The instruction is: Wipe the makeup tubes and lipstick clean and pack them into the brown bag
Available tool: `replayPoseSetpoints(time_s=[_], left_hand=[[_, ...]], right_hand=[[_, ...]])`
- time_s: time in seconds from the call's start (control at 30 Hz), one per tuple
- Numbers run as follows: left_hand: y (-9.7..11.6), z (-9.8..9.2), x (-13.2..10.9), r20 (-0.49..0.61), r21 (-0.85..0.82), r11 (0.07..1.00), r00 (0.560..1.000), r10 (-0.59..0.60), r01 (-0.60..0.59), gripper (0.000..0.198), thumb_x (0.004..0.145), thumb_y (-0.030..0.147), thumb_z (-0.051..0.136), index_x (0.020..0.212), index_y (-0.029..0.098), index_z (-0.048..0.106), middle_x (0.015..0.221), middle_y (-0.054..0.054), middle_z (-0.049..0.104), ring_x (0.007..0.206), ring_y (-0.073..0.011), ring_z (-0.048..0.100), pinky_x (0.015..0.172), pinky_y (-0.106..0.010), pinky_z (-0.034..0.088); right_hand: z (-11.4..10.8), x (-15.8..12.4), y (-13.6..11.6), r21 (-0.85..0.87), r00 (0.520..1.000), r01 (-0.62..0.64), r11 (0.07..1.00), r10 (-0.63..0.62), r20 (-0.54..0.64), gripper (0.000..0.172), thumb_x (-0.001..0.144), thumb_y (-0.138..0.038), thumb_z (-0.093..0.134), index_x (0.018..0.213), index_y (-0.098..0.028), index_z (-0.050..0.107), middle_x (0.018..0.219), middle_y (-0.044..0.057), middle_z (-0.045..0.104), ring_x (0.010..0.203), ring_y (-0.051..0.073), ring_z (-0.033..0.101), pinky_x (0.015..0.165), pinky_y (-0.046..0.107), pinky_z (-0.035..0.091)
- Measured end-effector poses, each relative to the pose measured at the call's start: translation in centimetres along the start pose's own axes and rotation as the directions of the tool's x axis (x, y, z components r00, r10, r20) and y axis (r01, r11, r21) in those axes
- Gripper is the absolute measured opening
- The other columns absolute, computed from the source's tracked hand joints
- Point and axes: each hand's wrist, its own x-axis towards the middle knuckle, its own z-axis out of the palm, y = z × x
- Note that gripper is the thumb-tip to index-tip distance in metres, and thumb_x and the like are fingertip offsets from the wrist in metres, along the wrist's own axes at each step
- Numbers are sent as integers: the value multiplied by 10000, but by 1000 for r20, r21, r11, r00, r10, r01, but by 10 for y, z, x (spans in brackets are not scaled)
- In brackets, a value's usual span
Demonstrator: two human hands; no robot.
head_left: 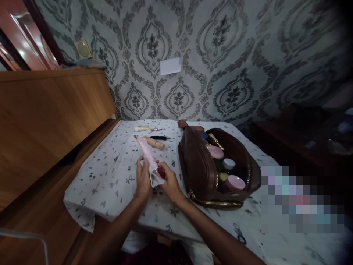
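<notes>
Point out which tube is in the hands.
The long pink tube, held by left hand and right hand; the cream tube and beige tube lie beyond, untouched.

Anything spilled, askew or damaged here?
Nothing stands out. The left hand and right hand hold a pink plastic tube with a white tissue at its lower end. The brown leather pouch lies open, jars inside; no spill shows on the white printed cloth.

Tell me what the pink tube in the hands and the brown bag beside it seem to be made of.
The pink tube looks like soft plastic, matte: its far end is pressed flat. The brown bag looks like leather or an imitation: a dull sheen, soft creases, a gold-coloured zip edge.
</notes>
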Motion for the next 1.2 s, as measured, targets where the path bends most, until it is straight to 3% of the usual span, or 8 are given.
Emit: replayPoseSetpoints(time_s=[0.13,0.3,0.4,0.63,0.8,0.97,1.07,1.2], left_hand=[[-3,4,-2,-32,4,1000,999,18,-18,464,783,526,711,1110,228,574,910,-38,694,832,-177,672,739,-259,533],[30,4,39,-183,-88,995,982,36,-53,378,834,501,657,1070,221,564,834,0,685,707,-140,658,655,-238,530],[47,4,53,-190,-137,990,982,-7,-19,318,853,479,639,935,171,628,772,-16,679,679,-140,661,633,-230,531],[25,9,19,140,-60,977,971,-194,204,592,718,681,682,861,107,693,738,-93,717,692,-216,707,610,-296,564],[18,2,3,218,30,995,971,-97,93,537,618,584,813,866,128,680,714,-55,706,629,-178,675,573,-253,528],[29,-11,0,94,242,962,990,106,-126,436,710,579,746,694,158,633,552,21,576,488,-103,523,450,-198,419],[35,-19,1,103,339,908,969,225,-247,374,786,530,687,676,175,647,556,4,578,513,-136,528,456,-230,431],[45,-21,1,282,346,825,888,363,-447,275,796,476,668,816,210,734,634,-21,644,551,-181,561,453,-272,443]], right_hand=[[-2,-3,2,-270,997,52,962,-67,-47,173,834,-203,507,1001,-201,553,752,-9,569,659,160,528,634,258,416],[2,-9,-1,-446,985,148,883,-171,-10,99,866,-222,531,956,-213,572,844,32,605,719,181,540,672,276,424],[4,-8,-4,-336,989,146,930,-148,20,144,913,-327,540,978,-202,570,787,14,593,691,170,539,652,270,416],[6,-2,-2,202,988,-118,972,95,118,256,914,-440,513,992,-197,516,620,-61,517,466,104,456,455,210,363],[7,-2,-1,75,996,-60,995,55,64,182,860,-350,545,845,-177,598,661,-28,575,561,112,510,531,215,391],[11,-10,-21,-51,996,-85,995,86,30,319,813,-273,575,529,-180,465,505,-63,389,507,81,389,509,211,282],[2,-17,-50,-53,991,-126,991,123,-59,185,774,-328,698,719,-189,589,567,-66,507,536,92,464,525,204,336],[-32,-28,-95,-38,988,-51,998,45,-146,454,772,-422,732,1109,-198,525,683,-61,567,535,105,492,480,206,355]])
